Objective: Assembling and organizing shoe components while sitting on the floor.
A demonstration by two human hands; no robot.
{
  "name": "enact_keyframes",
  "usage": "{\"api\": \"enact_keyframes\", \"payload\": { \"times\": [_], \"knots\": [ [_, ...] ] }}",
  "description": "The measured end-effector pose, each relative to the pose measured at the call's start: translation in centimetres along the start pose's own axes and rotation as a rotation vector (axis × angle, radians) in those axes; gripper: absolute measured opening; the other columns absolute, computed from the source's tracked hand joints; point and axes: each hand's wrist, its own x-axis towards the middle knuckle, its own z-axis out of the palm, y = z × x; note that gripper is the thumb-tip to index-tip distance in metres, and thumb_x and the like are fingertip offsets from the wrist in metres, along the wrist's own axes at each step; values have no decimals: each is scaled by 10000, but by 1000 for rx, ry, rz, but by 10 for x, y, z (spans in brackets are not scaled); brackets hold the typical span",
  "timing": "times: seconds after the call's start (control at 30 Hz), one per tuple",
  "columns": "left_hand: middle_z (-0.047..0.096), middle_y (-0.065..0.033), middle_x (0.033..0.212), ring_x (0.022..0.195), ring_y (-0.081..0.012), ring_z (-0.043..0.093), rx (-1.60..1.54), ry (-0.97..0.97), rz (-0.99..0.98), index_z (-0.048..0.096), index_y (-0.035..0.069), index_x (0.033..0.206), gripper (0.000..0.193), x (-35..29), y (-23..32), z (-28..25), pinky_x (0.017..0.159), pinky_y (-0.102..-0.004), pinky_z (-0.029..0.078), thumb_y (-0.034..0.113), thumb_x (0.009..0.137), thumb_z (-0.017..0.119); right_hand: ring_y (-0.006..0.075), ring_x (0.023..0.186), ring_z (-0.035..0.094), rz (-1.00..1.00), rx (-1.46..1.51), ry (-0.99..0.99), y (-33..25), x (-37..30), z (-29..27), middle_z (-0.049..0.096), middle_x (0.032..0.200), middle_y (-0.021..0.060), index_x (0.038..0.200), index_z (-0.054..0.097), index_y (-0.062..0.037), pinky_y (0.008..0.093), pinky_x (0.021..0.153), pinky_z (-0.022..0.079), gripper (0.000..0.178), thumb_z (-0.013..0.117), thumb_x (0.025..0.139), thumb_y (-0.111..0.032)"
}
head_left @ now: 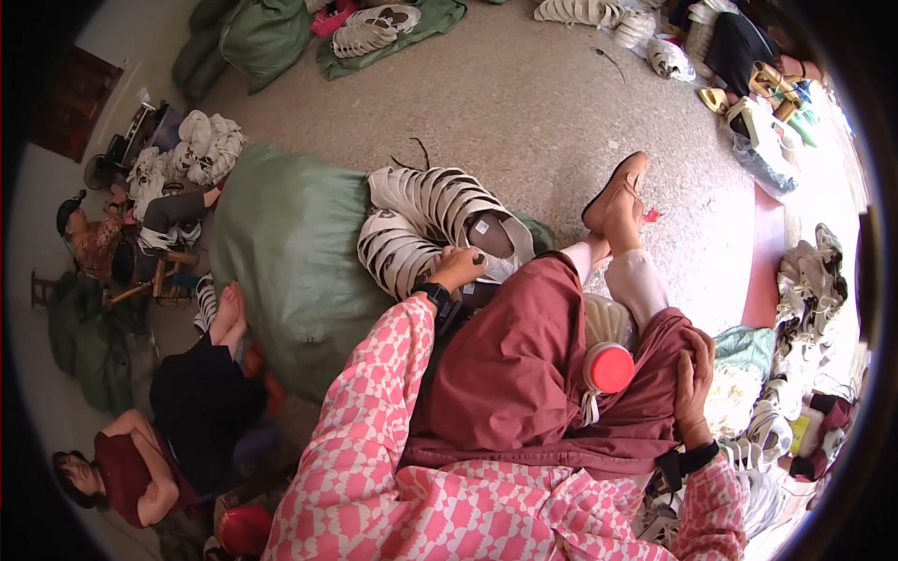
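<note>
Left hand (458,266) fingers curled on white soles (426,224); right hand (694,379) flat on knee (669,341).

The person wore a long-sleeved top (486,505) patterned in pink and white checks, its sleeves running down to both wrists. A dark wristband sat at the left wrist (433,295) and another dark strap at the right wrist (689,461), just behind the left hand (458,268) and the right hand (693,379). A loose maroon skirt (524,374) covered the lap, with pale pink leggings (636,280) below it and a tan flat shoe (617,192) on the foot.
</note>
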Motion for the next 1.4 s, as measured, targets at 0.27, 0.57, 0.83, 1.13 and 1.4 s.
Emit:
{"api": "enact_keyframes", "payload": {
  "times": [0.27,0.57,0.83,1.13,1.4],
  "knots": [
    [515,-37,1287,1279,-240,358,4,-82,212,645,185,1154,560,3,-8,15,1048,-472,170,543,724,652,329,1117,489,8,-3,-23,-2,3,0,521,1161,197,1154,557,19,385,1015,337,364,468,868,-189],
    [614,-60,1189,1128,-141,522,-914,-488,325,632,5,1125,381,10,39,-3,967,-265,389,319,914,585,335,1120,488,3,-30,-31,-5,1,1,521,1168,203,1156,551,28,386,1022,333,362,446,872,-170],
    [596,-127,1079,1089,-316,521,-62,112,423,645,81,1015,327,7,20,10,963,-396,399,283,758,660,329,1117,486,13,-16,-24,0,1,1,518,1167,201,1158,549,27,387,1022,330,360,447,871,-164],
    [509,-131,1305,1255,-317,387,110,-118,200,505,180,1289,617,2,-13,3,1055,-414,263,375,732,683,329,1120,484,17,-20,-32,-2,3,-1,515,1173,198,1160,550,23,388,1022,330,360,449,874,-173],
    [438,-125,1395,1354,-294,237,225,-316,254,441,316,1388,722,0,-9,14,1098,-418,139,526,729,647,328,1120,485,19,-28,-36,-1,2,-1,516,1174,195,1157,552,23,387,1022,331,365,446,880,-190]
  ]
}}
